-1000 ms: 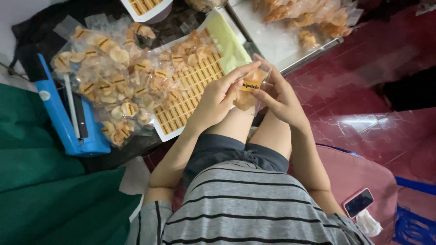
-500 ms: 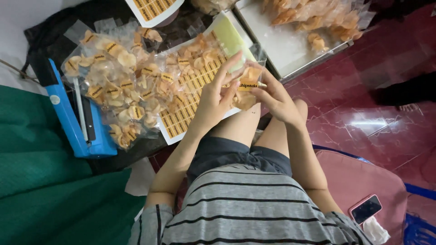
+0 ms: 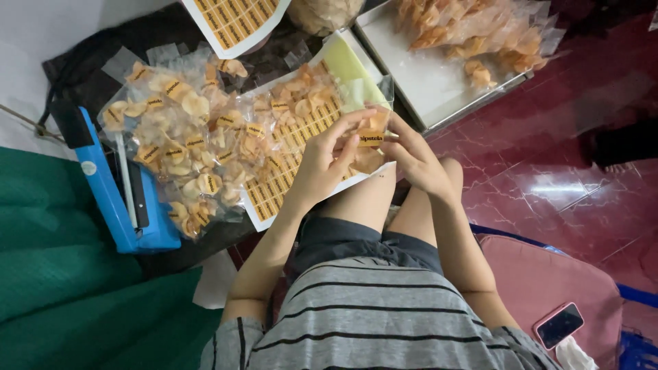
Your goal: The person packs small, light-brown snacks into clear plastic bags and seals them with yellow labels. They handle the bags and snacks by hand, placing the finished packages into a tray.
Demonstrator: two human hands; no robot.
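We hold a small clear plastic packet of golden chips (image 3: 370,140) between both hands, just above the knees and over the near edge of a white sheet of orange rectangular stickers (image 3: 291,164). Our left hand (image 3: 322,164) has its fingers (image 3: 346,123) closed lightly around the packet's left side, thumb on the front, and our right hand (image 3: 418,161) pinches the right side with its fingers curled in, so both are shut on the packet rather than spread. An orange sticker already sits on the packet's face; to do this well, we judge that we should keep the film taut between the 2 hands and rub the label flat from its middle outward, so no crease or bubble stays, without crushing the chips. At 9 o'clock from the hands lies a heap of labelled clear chip packets (image 3: 178,151), partly over the sticker sheet, and further toward 9 o'clock a blue heat sealer (image 3: 113,185) lies beside a green cloth (image 3: 62,288). At 11 o'clock we see a second sticker sheet (image 3: 236,20); at 1 o'clock a white tray (image 3: 428,89) holds more bagged chips. There is no raised surface: everything rests on dark sheeting and the glossy dark red tiled floor (image 3: 548,171). At 5 o'clock a phone in a pink case (image 3: 560,325) lies on a pink cushion (image 3: 548,281).
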